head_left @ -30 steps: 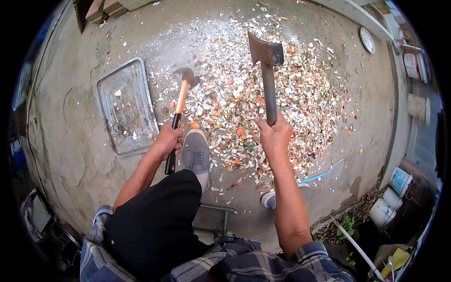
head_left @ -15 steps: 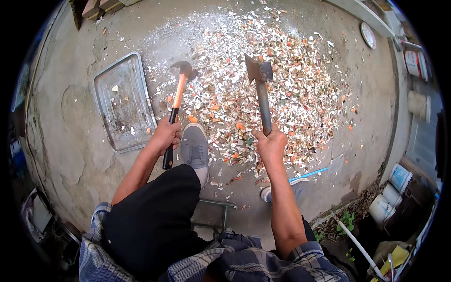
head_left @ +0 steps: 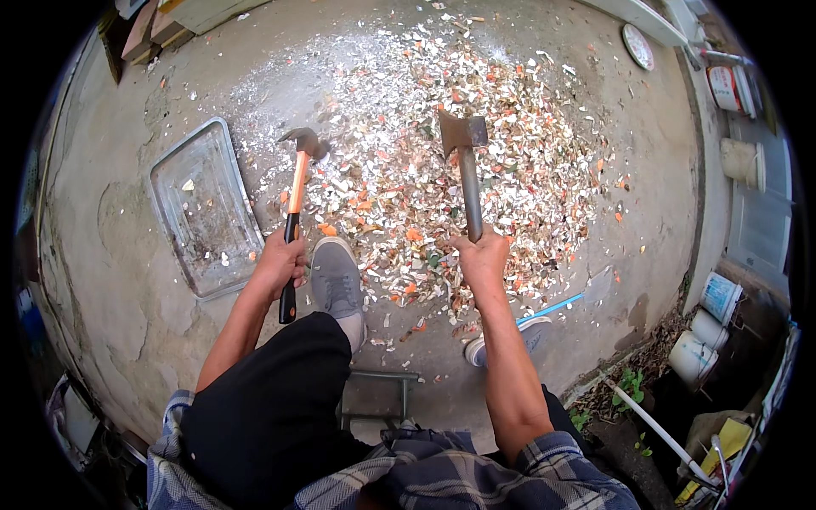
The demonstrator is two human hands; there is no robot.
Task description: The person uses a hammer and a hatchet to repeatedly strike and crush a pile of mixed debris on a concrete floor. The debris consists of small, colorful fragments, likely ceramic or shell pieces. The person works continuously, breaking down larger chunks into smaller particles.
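My left hand [head_left: 282, 263] grips a hammer [head_left: 297, 187] by its black-and-orange handle; its dark head points away from me. My right hand [head_left: 480, 259] is wrapped round the grey shaft of an axe [head_left: 463, 134], whose broad dark head hangs over a wide scatter of broken white and orange fragments [head_left: 544, 204]. My grey left shoe [head_left: 338, 280] is beside the fragments; my right shoe [head_left: 529, 336] is partly hidden by my forearm. A rectangular metal tray [head_left: 164, 189] with a few bits in it lies left of the hammer.
A metal stool frame [head_left: 382, 376] is below me. A thin blue stick [head_left: 557, 308] lies at the right. Buckets [head_left: 714, 302], a white pipe [head_left: 654, 425] and plants line the right edge. A round plate [head_left: 637, 47] is at the upper right, stacked blocks [head_left: 149, 34] at the upper left.
The axe head has come lower and nearer to me over the fragments. My left hand still holds the hammer much as before. The whole view has shifted slightly.
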